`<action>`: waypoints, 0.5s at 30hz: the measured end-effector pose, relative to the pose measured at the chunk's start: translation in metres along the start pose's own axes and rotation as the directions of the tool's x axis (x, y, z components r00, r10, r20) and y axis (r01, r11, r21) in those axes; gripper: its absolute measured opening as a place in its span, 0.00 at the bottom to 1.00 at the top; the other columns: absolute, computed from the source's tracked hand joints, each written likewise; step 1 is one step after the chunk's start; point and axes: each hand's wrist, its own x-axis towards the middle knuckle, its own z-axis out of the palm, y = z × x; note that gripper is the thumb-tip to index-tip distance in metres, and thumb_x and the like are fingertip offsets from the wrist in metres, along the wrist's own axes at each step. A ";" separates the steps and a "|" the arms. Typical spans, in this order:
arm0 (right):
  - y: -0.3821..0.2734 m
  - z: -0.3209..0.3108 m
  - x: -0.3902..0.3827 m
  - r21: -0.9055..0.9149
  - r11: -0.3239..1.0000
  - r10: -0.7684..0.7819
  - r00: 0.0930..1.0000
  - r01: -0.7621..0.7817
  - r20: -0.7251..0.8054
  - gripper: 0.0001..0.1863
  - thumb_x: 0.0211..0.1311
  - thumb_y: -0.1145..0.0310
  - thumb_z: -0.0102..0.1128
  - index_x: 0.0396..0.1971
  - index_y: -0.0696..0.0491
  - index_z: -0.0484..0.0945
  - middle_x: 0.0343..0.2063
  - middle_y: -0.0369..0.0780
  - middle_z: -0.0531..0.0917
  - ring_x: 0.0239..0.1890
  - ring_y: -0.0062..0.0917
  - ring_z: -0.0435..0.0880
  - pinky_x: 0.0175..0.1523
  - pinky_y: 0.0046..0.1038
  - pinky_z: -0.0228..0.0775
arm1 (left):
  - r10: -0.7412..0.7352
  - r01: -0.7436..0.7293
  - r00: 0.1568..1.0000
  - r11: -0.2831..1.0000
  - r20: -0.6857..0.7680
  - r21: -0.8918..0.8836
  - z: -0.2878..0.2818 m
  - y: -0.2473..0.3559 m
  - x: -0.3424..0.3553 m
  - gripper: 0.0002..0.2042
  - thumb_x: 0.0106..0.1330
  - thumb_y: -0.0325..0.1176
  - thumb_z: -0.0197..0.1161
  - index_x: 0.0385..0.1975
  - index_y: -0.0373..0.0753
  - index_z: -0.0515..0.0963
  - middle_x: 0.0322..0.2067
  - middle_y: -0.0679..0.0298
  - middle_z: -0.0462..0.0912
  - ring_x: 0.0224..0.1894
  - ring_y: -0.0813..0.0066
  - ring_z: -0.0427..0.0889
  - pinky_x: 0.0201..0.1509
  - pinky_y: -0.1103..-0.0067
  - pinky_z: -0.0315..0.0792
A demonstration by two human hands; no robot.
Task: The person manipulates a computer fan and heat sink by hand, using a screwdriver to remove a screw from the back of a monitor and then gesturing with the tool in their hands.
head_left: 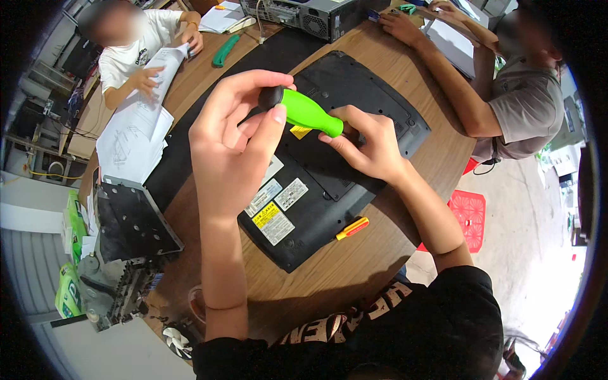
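Note:
Both my hands hold a bright green screwdriver handle point(307, 113) with a black end above an overturned black laptop point(373, 95). My left hand point(231, 136) pinches the black end between thumb and fingers. Near the other end, my right hand point(370, 142) grips the green part with thumb and bent fingers. No metal shaft shows. White and yellow labels point(273, 223) are stuck on the laptop's underside. A small red and yellow screwdriver point(353, 228) lies by the laptop's near right edge.
Across the wooden table point(329, 272), one person handles large paper sheets point(136, 126); another works at the right. A computer case point(310, 18) stands at the back, near a green-handled tool point(225, 50). At left are a black metal panel point(136, 218) and a small fan point(177, 342). A red stool point(468, 221) stands right.

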 end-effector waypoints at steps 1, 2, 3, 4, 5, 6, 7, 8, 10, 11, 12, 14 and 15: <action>0.001 0.001 -0.001 -0.003 1.000 -0.031 1.000 0.031 -0.003 0.12 0.51 0.71 0.69 0.33 0.57 0.77 0.16 0.37 0.75 0.14 0.18 0.70 0.22 0.21 0.60 | 0.001 -0.001 1.000 1.000 0.001 0.003 0.000 0.001 0.000 0.13 0.60 0.15 0.52 0.45 0.29 0.71 0.44 0.57 0.77 0.48 0.75 0.76 0.51 0.79 0.73; 0.001 0.002 -0.001 -0.006 0.999 -0.044 0.999 0.044 -0.022 0.11 0.51 0.72 0.69 0.33 0.58 0.77 0.15 0.36 0.74 0.13 0.17 0.69 0.21 0.20 0.59 | 0.023 -0.024 1.000 0.999 0.009 0.029 0.000 0.002 -0.001 0.14 0.60 0.14 0.51 0.46 0.28 0.70 0.45 0.53 0.77 0.49 0.68 0.77 0.53 0.76 0.71; 0.001 0.003 -0.001 -0.006 0.999 -0.044 0.999 0.044 -0.023 0.11 0.51 0.72 0.69 0.33 0.58 0.77 0.15 0.36 0.74 0.13 0.17 0.69 0.21 0.20 0.59 | 0.046 -0.047 0.999 0.997 0.018 0.055 0.000 0.002 -0.001 0.14 0.59 0.13 0.50 0.46 0.27 0.69 0.45 0.49 0.76 0.49 0.61 0.78 0.56 0.72 0.70; 0.000 0.003 -0.002 -0.008 0.999 -0.043 0.999 0.043 -0.018 0.11 0.51 0.72 0.69 0.32 0.58 0.76 0.15 0.36 0.74 0.13 0.17 0.69 0.21 0.20 0.59 | 0.046 -0.047 0.999 0.997 0.019 0.056 0.000 0.001 -0.001 0.14 0.59 0.13 0.50 0.46 0.27 0.69 0.45 0.49 0.76 0.49 0.61 0.78 0.56 0.72 0.70; 0.000 0.003 -0.002 -0.010 0.999 -0.043 0.999 0.043 -0.012 0.11 0.50 0.72 0.69 0.31 0.58 0.76 0.14 0.36 0.73 0.13 0.17 0.69 0.21 0.20 0.59 | 0.057 -0.057 0.998 0.998 0.018 0.006 -0.001 -0.001 0.000 0.13 0.60 0.14 0.51 0.44 0.27 0.69 0.45 0.52 0.77 0.48 0.67 0.78 0.53 0.76 0.72; 0.000 0.003 -0.002 -0.009 0.999 -0.045 0.999 0.044 -0.013 0.11 0.50 0.72 0.69 0.31 0.58 0.76 0.14 0.36 0.73 0.13 0.17 0.69 0.21 0.20 0.59 | 0.068 -0.067 0.998 0.997 0.016 -0.044 -0.001 -0.003 -0.001 0.11 0.60 0.15 0.52 0.43 0.27 0.70 0.44 0.54 0.77 0.47 0.72 0.77 0.50 0.79 0.73; 0.001 0.004 -0.003 -0.008 0.999 -0.051 0.999 0.051 -0.006 0.11 0.51 0.71 0.67 0.32 0.56 0.75 0.14 0.37 0.73 0.14 0.22 0.71 0.21 0.23 0.61 | 0.069 -0.068 0.997 0.997 0.016 -0.041 -0.002 -0.005 -0.001 0.11 0.60 0.15 0.52 0.43 0.27 0.70 0.44 0.54 0.77 0.47 0.72 0.77 0.50 0.79 0.73; 0.001 0.004 -0.004 -0.006 0.998 -0.060 0.998 0.060 0.001 0.11 0.52 0.70 0.66 0.34 0.55 0.75 0.14 0.37 0.73 0.15 0.26 0.74 0.22 0.26 0.64 | 0.090 -0.088 0.996 0.994 0.028 -0.065 -0.003 -0.006 -0.002 0.11 0.60 0.15 0.51 0.43 0.27 0.70 0.44 0.53 0.76 0.48 0.71 0.77 0.50 0.79 0.73; 0.003 0.007 -0.007 0.020 0.997 -0.071 0.997 0.071 0.004 0.12 0.52 0.71 0.65 0.35 0.55 0.74 0.14 0.38 0.73 0.15 0.27 0.74 0.22 0.26 0.64 | 0.113 -0.109 0.993 0.990 0.039 -0.085 -0.003 -0.004 -0.002 0.11 0.60 0.15 0.51 0.43 0.26 0.70 0.45 0.52 0.76 0.48 0.70 0.77 0.51 0.78 0.74; 0.003 0.008 -0.007 0.040 0.996 -0.076 0.997 0.076 0.012 0.13 0.51 0.72 0.64 0.37 0.55 0.73 0.14 0.38 0.72 0.14 0.27 0.74 0.22 0.25 0.64 | 0.095 -0.093 0.994 0.995 0.055 -0.040 -0.003 -0.003 -0.002 0.12 0.60 0.16 0.50 0.44 0.27 0.69 0.46 0.49 0.76 0.49 0.65 0.77 0.53 0.75 0.72; 0.002 0.009 -0.007 0.040 0.996 -0.076 0.997 0.075 0.014 0.13 0.51 0.72 0.64 0.37 0.55 0.73 0.14 0.38 0.72 0.14 0.27 0.74 0.22 0.25 0.64 | 0.077 -0.078 0.995 0.997 0.070 0.006 -0.003 -0.001 -0.001 0.12 0.60 0.17 0.49 0.45 0.28 0.68 0.47 0.47 0.75 0.50 0.60 0.78 0.56 0.71 0.70; -0.003 0.012 -0.009 0.100 0.995 0.026 0.999 -0.028 0.022 0.15 0.51 0.74 0.62 0.41 0.55 0.72 0.17 0.40 0.74 0.16 0.28 0.76 0.23 0.25 0.66 | 0.067 -0.066 0.995 0.998 0.077 -0.017 0.000 0.002 0.000 0.15 0.61 0.18 0.49 0.48 0.28 0.67 0.49 0.46 0.74 0.51 0.59 0.77 0.57 0.71 0.70; -0.004 0.013 -0.009 0.102 0.994 0.023 0.999 -0.025 0.022 0.15 0.51 0.74 0.62 0.41 0.55 0.72 0.17 0.40 0.74 0.16 0.28 0.76 0.23 0.25 0.66 | 0.057 -0.054 0.995 0.998 0.087 -0.038 0.002 0.004 0.000 0.17 0.61 0.19 0.49 0.51 0.27 0.66 0.51 0.46 0.73 0.53 0.58 0.76 0.58 0.70 0.69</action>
